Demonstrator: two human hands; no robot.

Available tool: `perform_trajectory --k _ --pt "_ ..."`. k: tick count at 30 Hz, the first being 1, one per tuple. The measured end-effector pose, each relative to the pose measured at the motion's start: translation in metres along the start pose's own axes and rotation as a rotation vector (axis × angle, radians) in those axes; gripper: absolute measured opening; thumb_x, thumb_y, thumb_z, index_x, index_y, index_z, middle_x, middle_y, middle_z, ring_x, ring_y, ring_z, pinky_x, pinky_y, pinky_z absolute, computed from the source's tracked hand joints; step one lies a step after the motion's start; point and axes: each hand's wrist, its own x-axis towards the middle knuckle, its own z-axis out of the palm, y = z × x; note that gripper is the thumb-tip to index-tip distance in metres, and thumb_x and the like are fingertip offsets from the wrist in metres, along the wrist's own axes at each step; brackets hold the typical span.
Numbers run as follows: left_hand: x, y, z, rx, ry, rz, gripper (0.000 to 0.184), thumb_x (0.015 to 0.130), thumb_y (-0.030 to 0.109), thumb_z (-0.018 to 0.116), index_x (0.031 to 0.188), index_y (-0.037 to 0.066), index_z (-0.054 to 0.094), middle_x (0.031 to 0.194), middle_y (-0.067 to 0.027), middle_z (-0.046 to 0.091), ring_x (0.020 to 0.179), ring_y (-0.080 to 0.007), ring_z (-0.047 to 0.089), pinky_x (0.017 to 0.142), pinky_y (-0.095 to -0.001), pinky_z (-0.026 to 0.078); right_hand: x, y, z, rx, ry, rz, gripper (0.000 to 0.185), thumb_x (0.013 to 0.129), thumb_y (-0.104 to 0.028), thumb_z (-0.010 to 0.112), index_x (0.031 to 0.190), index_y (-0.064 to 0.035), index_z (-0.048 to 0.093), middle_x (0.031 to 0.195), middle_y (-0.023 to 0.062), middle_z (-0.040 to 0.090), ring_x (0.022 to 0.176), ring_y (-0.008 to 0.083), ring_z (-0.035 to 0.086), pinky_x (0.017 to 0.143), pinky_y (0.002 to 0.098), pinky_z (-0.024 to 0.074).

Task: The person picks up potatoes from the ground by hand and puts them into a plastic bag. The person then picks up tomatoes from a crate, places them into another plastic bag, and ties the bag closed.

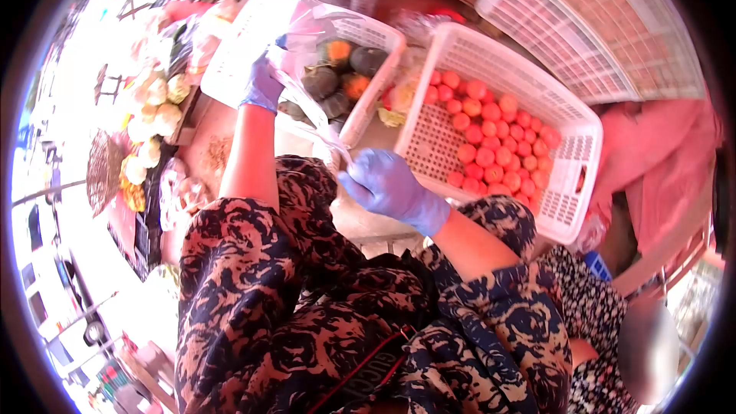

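Note:
A thin, translucent plastic bag (305, 101) is stretched between my two hands, its upper part spread and its lower end twisted narrow. My left hand (264, 83), in a blue-purple glove, grips the bag's upper part over the left white crate (395, 42). Closed in a fist, my right hand (389, 188) wears a matching glove and holds the narrow end, nearer my lap. Beneath the bag, dark green squashes (320, 82) with some orange patches lie in that crate. The bag hides part of them.
Right of my hands stands a white crate (586, 134) of tomatoes (491, 138). Another white crate (590, 31) is behind it. Vegetables (153, 119) and a woven basket (103, 172) are at left. A person in dotted clothing (586, 299) is close at my right.

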Motion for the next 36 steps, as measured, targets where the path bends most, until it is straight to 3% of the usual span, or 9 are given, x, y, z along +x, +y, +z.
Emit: perform_trajectory --k 4,11,15,20,23,25,30,31,36 --pt "0.008 -0.008 -0.008 0.020 -0.054 -0.030 0.037 0.090 0.021 0.049 0.119 -0.002 0.045 0.103 -0.0117 0.057 0.086 -0.0205 0.057 0.075 -0.0297 0.049 -0.019 0.021 -0.010 -0.297 -0.207 0.036 0.008 0.081 -0.010 0.058 0.082 -0.0022 0.057 0.075 0.0120 0.055 0.068 0.0279 0.054 0.064 0.0341 0.0453" --pt "-0.039 -0.039 0.085 -0.085 -0.111 -0.181 0.028 0.090 0.016 0.049 0.112 -0.001 0.048 0.098 -0.0116 0.058 0.086 -0.0217 0.057 0.078 -0.0327 0.049 0.007 0.059 -0.010 0.343 0.421 0.633 0.029 0.084 -0.025 0.061 0.092 0.0023 0.057 0.089 0.0098 0.059 0.078 0.0189 0.056 0.070 0.0315 0.0456" --pt "-0.045 -0.046 0.080 -0.124 -0.140 -0.189 0.030 0.089 0.017 0.049 0.114 -0.001 0.048 0.101 -0.0119 0.057 0.086 -0.0200 0.058 0.077 -0.0309 0.049 0.005 0.043 -0.013 0.773 -0.163 1.148 0.023 0.088 -0.026 0.058 0.090 -0.0026 0.060 0.068 -0.0026 0.053 0.057 0.0074 0.048 0.053 0.0212 0.0413" --pt "-0.032 -0.040 0.064 -0.055 -0.126 -0.096 0.036 0.085 0.018 0.053 0.116 -0.001 0.049 0.106 -0.0103 0.057 0.088 -0.0180 0.057 0.077 -0.0304 0.048 0.006 0.022 -0.017 0.891 -0.074 0.942 0.026 0.089 -0.030 0.054 0.084 -0.0055 0.061 0.062 -0.0045 0.051 0.049 0.0063 0.045 0.047 0.0208 0.0388" --pt "-0.019 -0.041 0.050 -0.095 -0.079 -0.078 0.035 0.087 0.015 0.048 0.117 -0.002 0.049 0.096 -0.0099 0.061 0.079 -0.0172 0.059 0.069 -0.0298 0.050 0.026 0.004 -0.044 0.361 -0.398 0.674 0.029 0.090 -0.029 0.051 0.085 -0.0023 0.060 0.064 0.0010 0.056 0.054 0.0086 0.054 0.049 0.0239 0.0429" --pt "-0.010 -0.039 0.036 -0.042 -0.222 -0.036 0.033 0.087 0.013 0.047 0.116 -0.003 0.049 0.089 -0.0103 0.060 0.070 -0.0164 0.057 0.060 -0.0282 0.048 -0.012 0.019 -0.014 0.728 -0.145 0.770 0.025 0.089 -0.025 0.052 0.092 -0.0012 0.060 0.066 0.0047 0.057 0.055 0.0098 0.054 0.053 0.0253 0.0444" --pt "-0.003 -0.043 0.024 0.000 -0.487 -0.028 0.028 0.090 0.016 0.042 0.107 -0.005 0.051 0.081 -0.0104 0.058 0.061 -0.0157 0.053 0.052 -0.0275 0.045 -0.008 0.004 -0.050 0.276 -0.215 0.140 0.022 0.080 -0.022 0.063 0.091 -0.0043 0.059 0.065 0.0023 0.055 0.059 0.0125 0.054 0.055 0.0283 0.0440" --pt "0.003 -0.041 0.018 0.021 -0.673 0.021 0.029 0.091 0.018 0.041 0.107 -0.005 0.051 0.083 -0.0108 0.058 0.067 -0.0168 0.056 0.058 -0.0282 0.048 -0.011 0.004 -0.050 0.369 -0.236 0.262 0.022 0.078 -0.022 0.065 0.089 -0.0045 0.059 0.066 0.0022 0.055 0.060 0.0125 0.054 0.056 0.0281 0.0439" --pt "-0.004 -0.028 0.039 0.071 -0.132 -0.054 0.034 0.093 0.027 0.042 0.108 -0.001 0.051 0.087 -0.0101 0.059 0.074 -0.0178 0.059 0.066 -0.0275 0.051 -0.026 0.015 -0.040 0.737 -0.481 0.669 0.018 0.085 -0.023 0.058 0.087 -0.0057 0.061 0.072 -0.0006 0.056 0.064 0.0085 0.052 0.063 0.0243 0.0439"
